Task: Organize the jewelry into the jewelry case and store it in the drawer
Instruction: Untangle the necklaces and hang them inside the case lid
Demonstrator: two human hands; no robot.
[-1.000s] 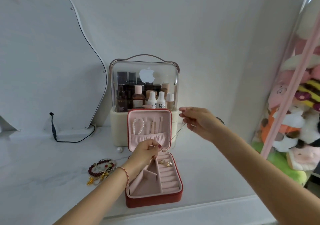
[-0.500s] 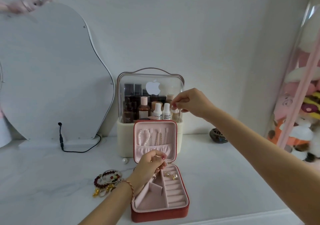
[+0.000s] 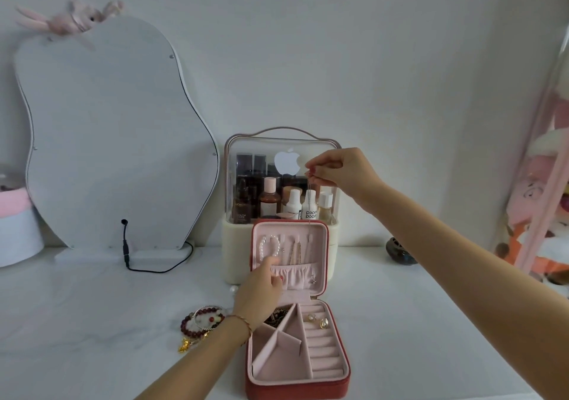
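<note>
Jewelry case (image 3: 335, 381) stands open on the bench (image 3: 92, 322); earrings (image 3: 318, 320) in base, pearl bracelet (image 3: 268, 247) in lid. Right hand (image 3: 341, 171) pinches a necklace (image 3: 308, 208); left hand (image 3: 261, 291) grips the lid pocket (image 3: 300, 275).

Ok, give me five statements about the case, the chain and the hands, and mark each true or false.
1. The case lies open with its lid upright. True.
2. The right hand pinches a thin chain that hangs down in front of the lid. True.
3. The pearl bracelet lies on the table. False: it hangs inside the lid.
4. The earrings sit in the ring rolls on the right side of the case. True.
5. The bead bracelets are inside the case. False: they lie on the table, left of it, beside the left hand.
</note>
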